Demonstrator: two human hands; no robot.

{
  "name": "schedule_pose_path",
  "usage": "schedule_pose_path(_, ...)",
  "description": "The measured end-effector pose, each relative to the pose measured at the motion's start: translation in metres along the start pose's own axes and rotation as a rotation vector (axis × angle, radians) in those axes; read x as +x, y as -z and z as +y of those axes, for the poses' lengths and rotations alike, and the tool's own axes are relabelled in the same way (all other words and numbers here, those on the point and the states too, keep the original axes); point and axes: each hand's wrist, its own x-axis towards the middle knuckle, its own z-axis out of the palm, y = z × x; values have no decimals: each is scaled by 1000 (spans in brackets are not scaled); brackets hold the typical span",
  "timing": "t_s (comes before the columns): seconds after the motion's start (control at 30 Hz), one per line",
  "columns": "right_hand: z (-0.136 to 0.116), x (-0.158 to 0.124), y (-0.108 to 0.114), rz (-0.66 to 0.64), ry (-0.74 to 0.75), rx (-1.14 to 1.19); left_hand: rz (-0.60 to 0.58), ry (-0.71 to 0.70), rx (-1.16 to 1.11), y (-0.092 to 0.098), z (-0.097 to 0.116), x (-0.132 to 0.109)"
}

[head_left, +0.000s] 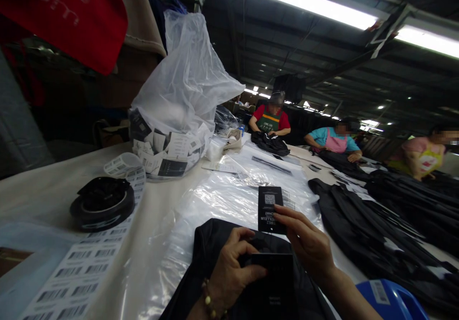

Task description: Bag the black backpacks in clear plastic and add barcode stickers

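Two black tags, one per hand, both over a dk garment [211, 236] at approx 6 o'clock. L hand [231, 272], bracelet [208, 301] on wrist, has thumb & index clamped on the L edge of the lower tag [276, 286]; that tag sits at 3 o'clock from it, face w/ faint print. R hand [308, 241] has its fingers closed on the R side of the upper tag [269, 203], which lies at 10 o'clock from it and 1 o'clock from L hand; QR code [270, 199] shows near its top, lettering upside down. R thumb hidden. Hands apart from each other, tags btwn them.

Clear plastic sheets [222, 191] lie just past the garment, at 11–12 o'clock from L hand. Clear bag [190, 67] of loose labels at 11 o'clock, roll of blk tape [103, 208] at 10, strip of barcode stickers [81, 277] at 9, all on the pale table [156, 210]. Blue container [389, 303], partly cut off, at 4 o'clock from R hand; pile of dk garments [358, 219] at 2–3. Co-workers from R hand: green apron [268, 122] at 11, pink apron [337, 141] at 1, yellow apron [428, 162] at 2.
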Motion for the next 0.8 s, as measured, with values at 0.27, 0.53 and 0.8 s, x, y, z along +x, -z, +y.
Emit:
schedule_pose_path(0.27, -4, -4, 3, 67, 78, -88, -106, 21, 104, -2, -3, 0)
schedule_pose_path(0.53, 14, -19, 6, 26, 72, -175, -97, -36, 266, -5, 4, -2)
schedule_pose_path(0.8, -2, -30, 17, -20, -149, -38, -124, -68, 218, -7, 10, -6)
